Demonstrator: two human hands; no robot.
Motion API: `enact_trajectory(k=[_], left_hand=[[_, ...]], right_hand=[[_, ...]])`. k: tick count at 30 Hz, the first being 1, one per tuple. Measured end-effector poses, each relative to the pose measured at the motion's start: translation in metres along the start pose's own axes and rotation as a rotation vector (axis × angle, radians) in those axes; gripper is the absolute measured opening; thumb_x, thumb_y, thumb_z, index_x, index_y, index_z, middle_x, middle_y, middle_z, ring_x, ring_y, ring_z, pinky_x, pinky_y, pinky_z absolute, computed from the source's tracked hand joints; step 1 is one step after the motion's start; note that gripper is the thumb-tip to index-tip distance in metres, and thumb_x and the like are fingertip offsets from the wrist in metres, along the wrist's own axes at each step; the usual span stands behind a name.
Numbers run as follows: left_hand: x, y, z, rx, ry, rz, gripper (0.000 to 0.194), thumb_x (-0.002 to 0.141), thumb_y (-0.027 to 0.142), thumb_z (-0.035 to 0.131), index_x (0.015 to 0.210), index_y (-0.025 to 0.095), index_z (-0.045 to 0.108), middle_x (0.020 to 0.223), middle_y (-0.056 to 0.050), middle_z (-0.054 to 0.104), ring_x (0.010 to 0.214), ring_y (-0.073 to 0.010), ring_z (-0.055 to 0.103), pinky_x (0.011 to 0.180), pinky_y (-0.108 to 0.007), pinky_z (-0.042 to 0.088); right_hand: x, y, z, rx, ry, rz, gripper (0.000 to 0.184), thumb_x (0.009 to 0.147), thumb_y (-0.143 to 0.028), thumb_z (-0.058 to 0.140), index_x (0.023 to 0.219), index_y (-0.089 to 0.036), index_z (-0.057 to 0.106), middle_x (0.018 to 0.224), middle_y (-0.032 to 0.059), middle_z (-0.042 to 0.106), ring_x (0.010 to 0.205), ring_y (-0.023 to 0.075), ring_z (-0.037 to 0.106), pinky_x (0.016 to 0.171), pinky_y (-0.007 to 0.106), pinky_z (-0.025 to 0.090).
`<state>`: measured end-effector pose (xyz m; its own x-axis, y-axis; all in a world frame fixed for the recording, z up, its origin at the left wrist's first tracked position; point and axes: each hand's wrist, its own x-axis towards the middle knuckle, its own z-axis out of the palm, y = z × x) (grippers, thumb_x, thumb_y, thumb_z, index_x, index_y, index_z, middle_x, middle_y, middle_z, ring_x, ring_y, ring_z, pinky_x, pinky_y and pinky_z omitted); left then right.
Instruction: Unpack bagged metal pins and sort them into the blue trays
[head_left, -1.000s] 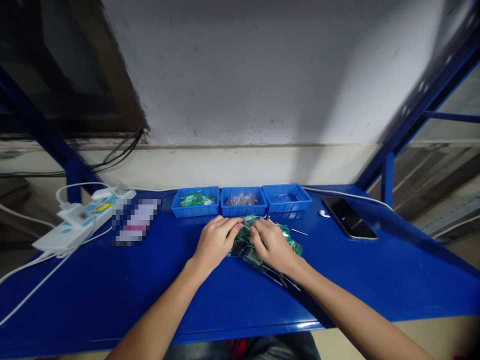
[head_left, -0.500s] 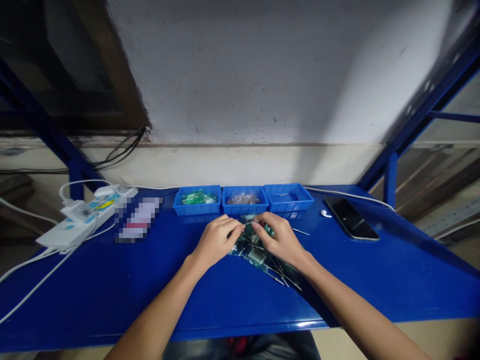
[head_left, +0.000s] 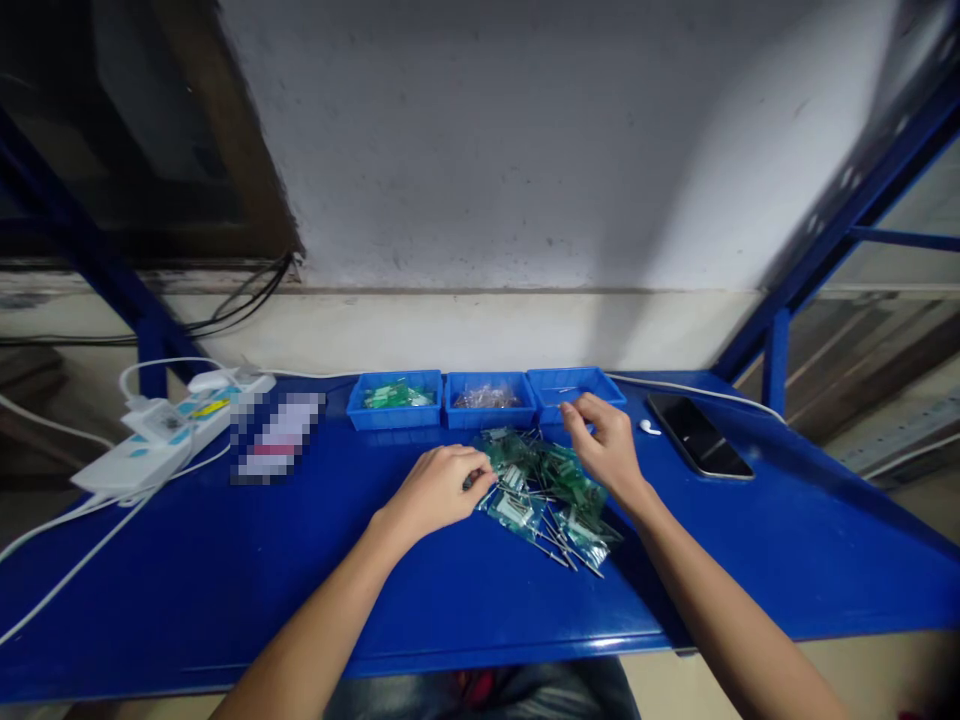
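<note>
A heap of small green circuit boards with metal pins (head_left: 544, 492) lies on the blue table (head_left: 225, 580). My left hand (head_left: 439, 488) rests at the heap's left edge, fingers curled round a small piece I cannot make out. My right hand (head_left: 604, 442) is raised over the front rim of the right blue tray (head_left: 576, 389), fingertips pinched together. What they hold is too small to see. The left tray (head_left: 393, 398) holds green parts. Clear and reddish bits fill the middle tray (head_left: 487, 398).
A dark phone (head_left: 699, 436) and a white earbud (head_left: 647, 427) lie at the right. A white power strip (head_left: 161, 428) with cables and a blurred package (head_left: 276, 436) sit at the left. Blue shelf struts stand on both sides.
My right hand left the heap and moved up and right to the right tray. My left hand slid slightly down, staying at the heap's left edge.
</note>
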<state>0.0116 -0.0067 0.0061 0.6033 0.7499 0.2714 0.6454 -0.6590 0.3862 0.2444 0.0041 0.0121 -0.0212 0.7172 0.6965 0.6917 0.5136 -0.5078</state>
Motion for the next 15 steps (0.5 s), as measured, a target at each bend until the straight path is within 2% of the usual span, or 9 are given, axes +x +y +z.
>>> enact_trajectory(k=[4, 8, 15], left_hand=[[0.0, 0.006, 0.008, 0.025, -0.03, 0.028, 0.015, 0.088, 0.028, 0.048, 0.083, 0.023, 0.061, 0.076, 0.0, 0.061, 0.075, -0.0162, 0.055, 0.072, -0.03, 0.042], [0.0, 0.012, 0.017, 0.064, -0.032, 0.024, 0.017, 0.089, 0.029, 0.047, 0.097, 0.024, 0.061, 0.089, -0.002, 0.061, 0.085, -0.0193, 0.053, 0.076, -0.034, 0.042], [-0.002, 0.015, 0.02, 0.078, -0.065, 0.027, 0.018, 0.09, 0.023, 0.044, 0.081, 0.02, 0.059, 0.088, -0.003, 0.057, 0.086, -0.0194, 0.049, 0.073, -0.034, 0.039]], right_hand=[[0.005, 0.027, -0.003, -0.137, 0.111, 0.188, 0.041, 0.087, -0.034, 0.046, 0.05, -0.019, 0.036, 0.049, -0.0041, 0.036, 0.048, 0.0095, 0.035, 0.051, 0.025, 0.026], [0.006, 0.046, -0.001, -0.214, 0.087, 0.319, 0.042, 0.086, -0.038, 0.044, 0.049, -0.018, 0.042, 0.046, -0.0036, 0.04, 0.046, 0.0099, 0.037, 0.05, 0.025, 0.024], [0.005, 0.056, 0.004, -0.277, 0.03, 0.356, 0.041, 0.085, -0.043, 0.043, 0.052, -0.019, 0.045, 0.047, -0.0012, 0.047, 0.046, 0.0122, 0.042, 0.05, 0.025, 0.025]])
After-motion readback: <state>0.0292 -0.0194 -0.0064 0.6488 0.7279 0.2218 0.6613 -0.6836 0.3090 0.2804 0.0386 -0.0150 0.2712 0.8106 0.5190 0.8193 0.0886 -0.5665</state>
